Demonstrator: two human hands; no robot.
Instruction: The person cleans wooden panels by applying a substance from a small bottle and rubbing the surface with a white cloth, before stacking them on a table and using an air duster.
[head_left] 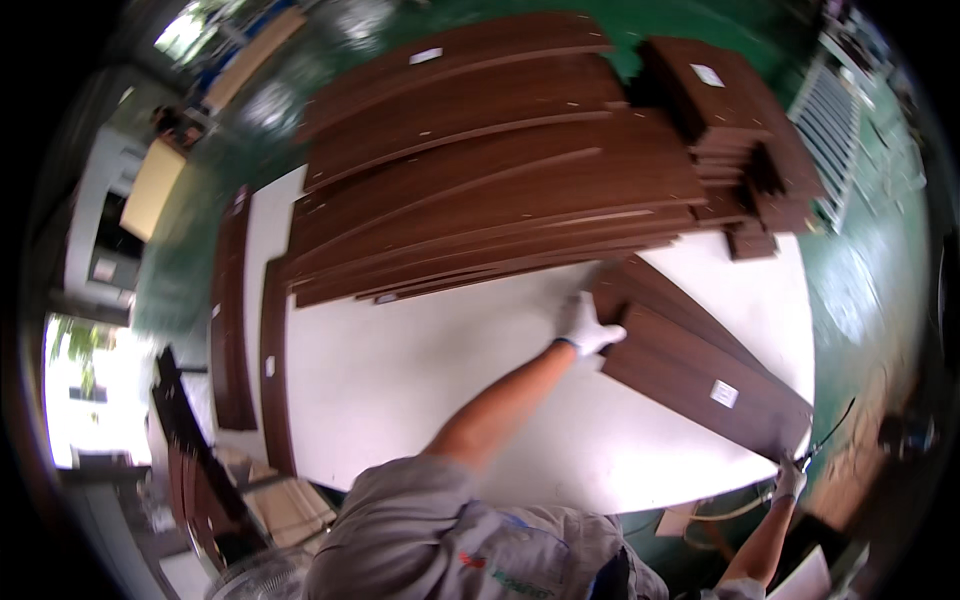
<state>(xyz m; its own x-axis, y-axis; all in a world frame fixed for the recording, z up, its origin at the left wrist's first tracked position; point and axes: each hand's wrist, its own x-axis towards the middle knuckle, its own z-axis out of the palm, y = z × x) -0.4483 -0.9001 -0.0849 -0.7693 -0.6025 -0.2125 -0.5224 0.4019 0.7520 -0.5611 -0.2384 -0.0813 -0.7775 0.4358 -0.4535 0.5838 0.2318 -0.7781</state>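
Two dark brown wooden panels lie slantwise at the right of the white tabletop. The front panel (690,378) bears a small white label and partly overlaps the rear panel (690,310). My left hand (588,328), in a white glove, is at their left ends, its thumb spread toward the front panel; its fingertips are blurred. My right hand (790,480), also gloved, is closed at the front panel's near right corner. A thin dark tool-like thing (818,448) sticks out beside it; what exactly the fingers hold is unclear.
Stacked long brown panels (480,190) cover the far side of the white table (430,370), with shorter stacked boards (715,100) at far right. Two narrow strips (232,320) lie along the left edge. A fan (262,578) stands at lower left, a grey slatted rack (828,130) beyond the right.
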